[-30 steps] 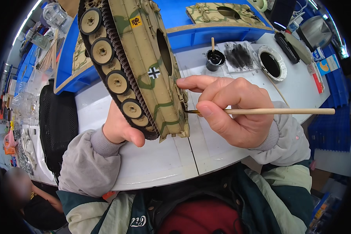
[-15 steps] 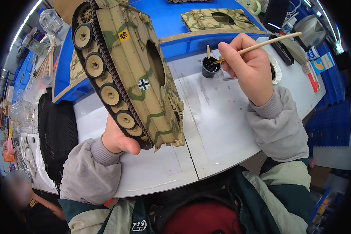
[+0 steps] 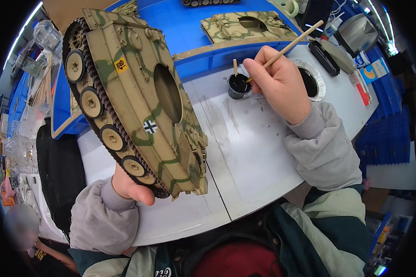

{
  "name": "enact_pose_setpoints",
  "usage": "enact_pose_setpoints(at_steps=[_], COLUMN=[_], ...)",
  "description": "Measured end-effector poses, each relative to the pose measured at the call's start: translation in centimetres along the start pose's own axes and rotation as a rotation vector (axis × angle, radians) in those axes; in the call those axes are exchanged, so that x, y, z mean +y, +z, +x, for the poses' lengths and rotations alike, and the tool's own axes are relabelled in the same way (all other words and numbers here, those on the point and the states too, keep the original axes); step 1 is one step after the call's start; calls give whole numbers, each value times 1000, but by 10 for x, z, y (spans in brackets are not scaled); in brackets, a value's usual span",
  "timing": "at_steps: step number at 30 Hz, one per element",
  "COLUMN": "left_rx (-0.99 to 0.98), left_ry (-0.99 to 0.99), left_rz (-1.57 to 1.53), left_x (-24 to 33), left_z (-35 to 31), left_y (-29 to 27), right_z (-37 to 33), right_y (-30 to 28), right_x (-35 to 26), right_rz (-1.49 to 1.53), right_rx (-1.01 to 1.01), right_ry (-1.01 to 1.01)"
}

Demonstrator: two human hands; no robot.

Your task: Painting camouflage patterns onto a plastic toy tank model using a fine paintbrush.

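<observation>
Holds tank [image 3: 141, 90] in left hand [image 3: 127, 187], finger-spread hidden; pinches brush [image 3: 291, 46] in right hand [image 3: 281, 84] at cup [image 3: 237, 92]. Likely loading; needs steady lift.

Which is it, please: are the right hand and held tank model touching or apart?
Apart: the head view shows white tabletop between right hand and held tank model.

Left grip [image 3: 130, 184] holds tilted camo tank hull [image 3: 136, 99] low at its near end, road wheels [image 3: 112, 137] facing left, round opening [image 3: 168, 92] on the right. Right grip [image 3: 282, 87] holds thin wooden brush [image 3: 293, 44], tip at right rim of small cup [image 3: 238, 95] of black liquid, stick [image 3: 235, 67] standing in cup. Second camo hull [image 3: 226, 28] sits in blue tray [image 3: 208, 63] at far side of white desk [image 3: 259, 152], black mesh case [image 3: 60, 171] at left
</observation>
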State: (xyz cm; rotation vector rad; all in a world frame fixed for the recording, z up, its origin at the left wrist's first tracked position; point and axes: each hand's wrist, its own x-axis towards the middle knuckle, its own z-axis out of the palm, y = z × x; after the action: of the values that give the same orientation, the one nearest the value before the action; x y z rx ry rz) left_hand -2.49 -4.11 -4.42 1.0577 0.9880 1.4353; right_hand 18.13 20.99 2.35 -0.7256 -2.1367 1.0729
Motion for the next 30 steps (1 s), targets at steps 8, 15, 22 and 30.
enact_pose_setpoints(at_steps=[8,15,22,30], left_rx=[9,6,141,120], left_ry=[-4,52,-41,-66], left_rz=[-5,35,-112,-53], left_x=[0,-6,17,23], left_z=[1,0,19,30], left_y=[1,-3,24,29], right_z=[-1,-1,-17,-49], right_y=[-2,-1,0,23], right_x=[-1,-2,-30,-49], right_rz=[-94,-114,487,588], right_rx=[-41,-37,27,-267], right_ry=[10,6,-132,-327])
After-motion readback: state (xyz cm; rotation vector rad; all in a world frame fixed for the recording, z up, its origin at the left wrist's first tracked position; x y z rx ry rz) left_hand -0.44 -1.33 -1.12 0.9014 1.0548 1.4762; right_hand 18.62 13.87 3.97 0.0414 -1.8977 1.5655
